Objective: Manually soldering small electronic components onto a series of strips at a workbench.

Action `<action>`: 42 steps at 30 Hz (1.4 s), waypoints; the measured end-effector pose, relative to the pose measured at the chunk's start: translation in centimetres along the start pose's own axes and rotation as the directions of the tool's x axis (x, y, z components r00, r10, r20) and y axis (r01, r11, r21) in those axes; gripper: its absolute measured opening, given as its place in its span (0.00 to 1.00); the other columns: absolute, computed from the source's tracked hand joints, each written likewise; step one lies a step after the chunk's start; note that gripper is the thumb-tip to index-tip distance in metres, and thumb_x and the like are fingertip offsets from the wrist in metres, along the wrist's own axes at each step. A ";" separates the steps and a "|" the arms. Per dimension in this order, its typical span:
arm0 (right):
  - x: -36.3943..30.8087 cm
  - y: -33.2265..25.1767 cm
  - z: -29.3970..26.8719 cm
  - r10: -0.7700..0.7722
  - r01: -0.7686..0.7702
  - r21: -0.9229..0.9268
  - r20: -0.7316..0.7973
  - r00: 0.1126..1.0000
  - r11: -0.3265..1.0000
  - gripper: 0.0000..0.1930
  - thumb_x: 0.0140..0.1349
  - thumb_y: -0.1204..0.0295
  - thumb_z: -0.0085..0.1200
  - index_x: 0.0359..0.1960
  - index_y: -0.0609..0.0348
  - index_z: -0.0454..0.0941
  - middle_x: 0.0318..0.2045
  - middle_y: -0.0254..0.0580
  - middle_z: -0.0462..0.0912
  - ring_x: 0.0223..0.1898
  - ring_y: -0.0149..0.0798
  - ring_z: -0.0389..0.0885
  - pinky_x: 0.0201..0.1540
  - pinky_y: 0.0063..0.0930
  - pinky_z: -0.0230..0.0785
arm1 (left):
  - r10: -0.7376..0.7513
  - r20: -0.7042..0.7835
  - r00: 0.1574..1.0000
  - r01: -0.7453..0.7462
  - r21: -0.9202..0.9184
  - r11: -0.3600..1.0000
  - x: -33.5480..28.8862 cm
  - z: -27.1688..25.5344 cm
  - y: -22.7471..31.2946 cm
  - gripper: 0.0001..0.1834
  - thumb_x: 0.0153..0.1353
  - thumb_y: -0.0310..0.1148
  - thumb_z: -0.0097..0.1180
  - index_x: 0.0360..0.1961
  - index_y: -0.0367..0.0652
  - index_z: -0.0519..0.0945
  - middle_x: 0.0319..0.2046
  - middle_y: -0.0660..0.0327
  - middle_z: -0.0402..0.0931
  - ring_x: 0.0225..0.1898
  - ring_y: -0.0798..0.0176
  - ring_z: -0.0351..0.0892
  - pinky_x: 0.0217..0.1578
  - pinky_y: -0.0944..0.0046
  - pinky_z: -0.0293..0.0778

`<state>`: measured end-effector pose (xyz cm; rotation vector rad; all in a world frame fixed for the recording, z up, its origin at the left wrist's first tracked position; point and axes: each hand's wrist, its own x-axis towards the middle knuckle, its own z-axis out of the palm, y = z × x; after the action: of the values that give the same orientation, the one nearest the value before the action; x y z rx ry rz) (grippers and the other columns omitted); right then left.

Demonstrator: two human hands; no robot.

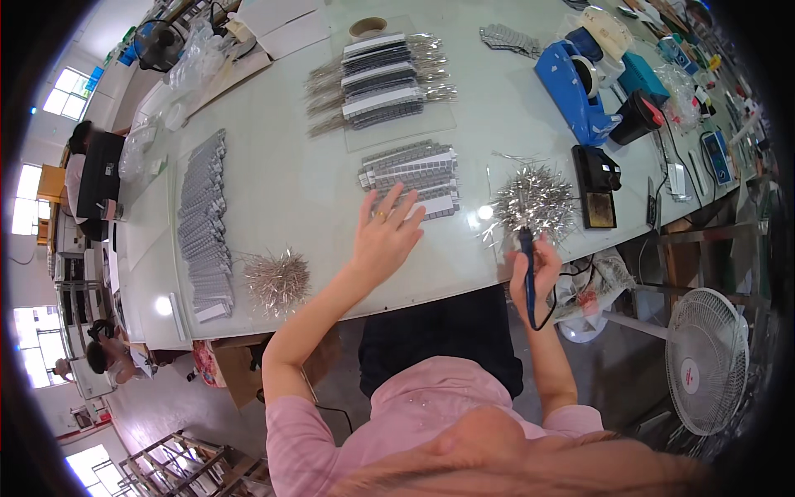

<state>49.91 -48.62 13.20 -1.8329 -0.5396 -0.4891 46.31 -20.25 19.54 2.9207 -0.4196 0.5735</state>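
Note:
My left hand (385,242) is open, its fingers spread over the near left edge of a stack of grey segmented strips (410,166). Whether the fingertips press on the strips I cannot tell. In my right hand (545,269) is a dark blue pen-shaped tool (528,263) with a black cord. Its upper end meets the near side of a bristling heap of thin silvery wire pieces (537,195); the tip is lost among them. Beyond the stack, more strips (383,87) with long thin wires at both sides lie on a clear sheet (399,137).
At left lie a long row of grey strips (203,219) and a smaller wire heap (278,280). A tape roll (368,28) sits at the back. To the right stand a blue tape dispenser (571,95), a black box (595,171) and a dark cup (636,118). A white fan (706,362) is beside the table.

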 end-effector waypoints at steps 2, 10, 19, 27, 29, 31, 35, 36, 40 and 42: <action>-0.2 -1.5 -0.1 -0.011 0.015 -0.067 0.057 0.998 0.998 0.16 0.61 0.76 0.54 0.48 0.61 0.63 0.30 0.41 0.78 0.28 0.35 0.82 0.66 0.52 0.58 | -0.029 0.037 0.999 0.030 -0.018 0.999 -1.1 -0.7 0.9 0.25 0.53 0.40 0.64 0.53 0.49 0.78 0.60 0.59 0.70 0.66 0.53 0.61 0.64 0.40 0.53; 0.0 -3.6 2.8 -0.200 0.207 -0.056 0.115 0.973 0.977 0.22 0.54 0.81 0.60 0.49 0.58 0.66 0.32 0.46 0.83 0.33 0.48 0.82 0.55 0.51 0.71 | -0.146 0.220 0.965 0.167 -0.080 0.983 -4.7 -2.0 3.4 0.30 0.59 0.46 0.59 0.62 0.50 0.71 0.67 0.56 0.60 0.71 0.49 0.51 0.64 0.37 0.47; -0.2 -3.0 2.5 -0.065 0.065 0.048 -0.003 0.998 0.997 0.19 0.61 0.80 0.54 0.51 0.62 0.62 0.34 0.48 0.76 0.33 0.42 0.85 0.62 0.47 0.65 | -0.176 0.179 0.968 0.188 -0.054 0.981 -1.8 -0.9 1.2 0.31 0.62 0.44 0.54 0.66 0.52 0.67 0.71 0.53 0.53 0.72 0.45 0.46 0.65 0.34 0.41; 1.6 -2.5 1.2 -0.093 0.091 0.015 0.153 0.984 0.996 0.20 0.59 0.79 0.57 0.50 0.61 0.63 0.35 0.48 0.80 0.36 0.46 0.85 0.61 0.50 0.66 | -0.180 0.329 0.927 0.236 -0.138 0.962 -5.9 -3.0 4.0 0.36 0.60 0.46 0.57 0.69 0.53 0.63 0.72 0.53 0.50 0.72 0.43 0.46 0.64 0.32 0.42; 2.8 -2.7 1.5 -0.112 0.106 0.039 0.268 0.957 0.994 0.21 0.57 0.80 0.59 0.50 0.61 0.64 0.36 0.48 0.81 0.37 0.47 0.85 0.60 0.50 0.66 | -0.187 0.350 0.918 0.253 -0.154 0.955 -6.4 -3.5 4.9 0.37 0.58 0.46 0.59 0.68 0.52 0.63 0.71 0.52 0.51 0.72 0.44 0.48 0.63 0.33 0.44; 3.4 -3.1 1.9 -0.101 0.099 0.024 0.320 0.942 0.995 0.21 0.56 0.80 0.60 0.49 0.60 0.65 0.36 0.48 0.82 0.36 0.46 0.85 0.60 0.50 0.67 | -0.192 0.352 0.916 0.261 -0.159 0.952 -7.1 -3.6 5.3 0.37 0.58 0.46 0.59 0.68 0.52 0.64 0.71 0.52 0.52 0.72 0.45 0.49 0.63 0.33 0.44; 1.8 -2.7 2.2 -0.096 0.091 0.028 0.304 0.948 0.995 0.21 0.59 0.79 0.56 0.51 0.62 0.61 0.39 0.50 0.79 0.40 0.47 0.84 0.64 0.50 0.61 | -0.137 0.314 0.939 0.188 -0.138 0.972 -7.5 -3.4 5.1 0.35 0.58 0.48 0.59 0.66 0.53 0.67 0.69 0.57 0.58 0.70 0.53 0.55 0.63 0.38 0.51; 1.1 -2.8 2.2 -0.078 0.073 0.026 0.282 0.956 0.997 0.20 0.62 0.78 0.53 0.52 0.63 0.58 0.42 0.51 0.77 0.43 0.46 0.84 0.68 0.49 0.55 | -0.138 0.313 0.940 0.190 -0.140 0.972 -7.6 -3.4 5.1 0.35 0.58 0.48 0.59 0.66 0.53 0.67 0.69 0.57 0.58 0.70 0.53 0.55 0.63 0.38 0.51; -1.7 -5.0 4.2 0.053 -0.049 -0.092 0.036 0.998 0.995 0.23 0.60 0.81 0.55 0.53 0.59 0.57 0.43 0.53 0.78 0.42 0.47 0.83 0.67 0.55 0.55 | -0.101 0.295 0.950 0.148 -0.144 0.978 -8.4 -2.7 4.8 0.34 0.57 0.47 0.60 0.65 0.54 0.68 0.68 0.57 0.60 0.69 0.54 0.57 0.63 0.38 0.50; -1.9 -6.2 5.2 0.082 -0.083 -0.099 -0.006 0.997 0.992 0.24 0.60 0.80 0.55 0.54 0.60 0.57 0.42 0.53 0.77 0.43 0.47 0.83 0.67 0.55 0.54 | -0.082 0.293 0.952 0.132 -0.155 0.979 -8.7 -2.4 4.8 0.34 0.56 0.45 0.60 0.65 0.54 0.68 0.68 0.56 0.59 0.69 0.53 0.56 0.63 0.37 0.48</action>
<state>45.15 -42.13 15.23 -1.9408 -0.4427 -0.4691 36.38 -22.24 18.71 2.8388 -0.3192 0.0916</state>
